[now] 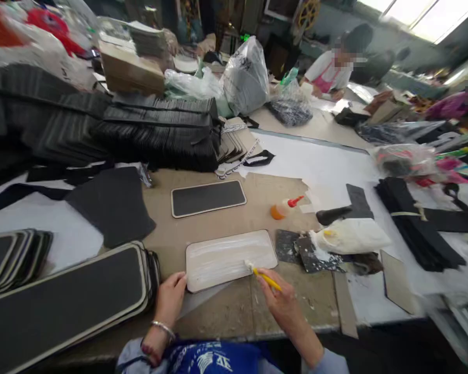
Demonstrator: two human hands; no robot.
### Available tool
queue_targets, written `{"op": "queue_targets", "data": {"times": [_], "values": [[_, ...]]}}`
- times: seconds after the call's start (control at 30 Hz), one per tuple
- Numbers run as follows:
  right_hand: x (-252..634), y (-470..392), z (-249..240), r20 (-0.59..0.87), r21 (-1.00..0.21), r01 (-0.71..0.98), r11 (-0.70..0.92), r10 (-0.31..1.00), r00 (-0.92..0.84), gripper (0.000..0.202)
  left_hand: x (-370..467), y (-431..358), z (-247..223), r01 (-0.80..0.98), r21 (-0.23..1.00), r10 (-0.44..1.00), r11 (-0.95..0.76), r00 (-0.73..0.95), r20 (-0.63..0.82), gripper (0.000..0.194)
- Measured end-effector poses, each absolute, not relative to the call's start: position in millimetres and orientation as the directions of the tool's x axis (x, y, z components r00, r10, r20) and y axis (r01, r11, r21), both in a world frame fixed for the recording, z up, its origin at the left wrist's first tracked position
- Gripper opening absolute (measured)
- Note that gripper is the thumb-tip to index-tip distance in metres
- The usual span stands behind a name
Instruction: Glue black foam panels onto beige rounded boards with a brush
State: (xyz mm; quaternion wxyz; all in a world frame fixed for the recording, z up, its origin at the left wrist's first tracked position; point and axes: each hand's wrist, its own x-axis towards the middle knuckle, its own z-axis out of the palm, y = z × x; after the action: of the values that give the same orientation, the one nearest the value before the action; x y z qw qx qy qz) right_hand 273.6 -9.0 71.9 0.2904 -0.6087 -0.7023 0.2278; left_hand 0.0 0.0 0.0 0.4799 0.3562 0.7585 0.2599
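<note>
My right hand [278, 297] grips a yellow-handled brush [271, 280], its white bristles touching a beige rounded board [214, 262] near the right part of its front edge. White streaks of wet paste run along the board's face. With closed fingers my left hand [172, 293] holds the board's left edge by the lower corner; the thumb and fingertips are partly hidden. Behind this board lies a dark grey panel [208, 198] with a pale rim. Right of the board are paste-smeared dark scraps [310, 252] and a white paste-covered container or bag [351, 236].
Stacked long rimmed panels [81, 291] lie at left. Bundled dark pieces [159, 130] stand behind. A small bottle with a red nozzle [283, 209] rests on the brown sheet. Black strips [417, 223] lie far right. Another person [331, 72] sits across the room.
</note>
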Motion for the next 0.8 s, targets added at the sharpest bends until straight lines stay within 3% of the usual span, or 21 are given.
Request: {"op": "queue_targets", "data": {"times": [0.17, 0.33, 0.47, 0.6, 0.8], "values": [[297, 25, 63, 0.236, -0.605, 0.770, 0.201, 0.969, -0.067, 0.024, 4, -3, 1, 0.262, 0.756, 0.790, 0.600, -0.348, -0.506, 0.036], [288, 42, 39, 0.245, -0.471, 0.837, 0.278, 0.953, -0.178, 0.028, 9, -2, 8, 0.247, 0.747, 0.769, 0.618, -0.388, -0.508, 0.038], [254, 40, 43, 0.197, -0.605, 0.708, 0.364, 0.930, -0.310, 0.026, 12, 0, 16, 0.265, 0.728, 0.756, 0.633, -0.416, -0.506, 0.037], [234, 50, 65, 0.136, -0.783, 0.557, 0.276, 0.950, -0.279, 0.022, 16, 0, 19, 0.206, 0.745, 0.749, 0.635, -0.401, -0.528, 0.036], [216, 103, 85, 0.044, -0.752, 0.633, 0.184, 0.972, -0.230, 0.030, 25, -10, 16, 0.095, 0.791, 0.743, 0.605, -0.425, -0.517, 0.033]]}}
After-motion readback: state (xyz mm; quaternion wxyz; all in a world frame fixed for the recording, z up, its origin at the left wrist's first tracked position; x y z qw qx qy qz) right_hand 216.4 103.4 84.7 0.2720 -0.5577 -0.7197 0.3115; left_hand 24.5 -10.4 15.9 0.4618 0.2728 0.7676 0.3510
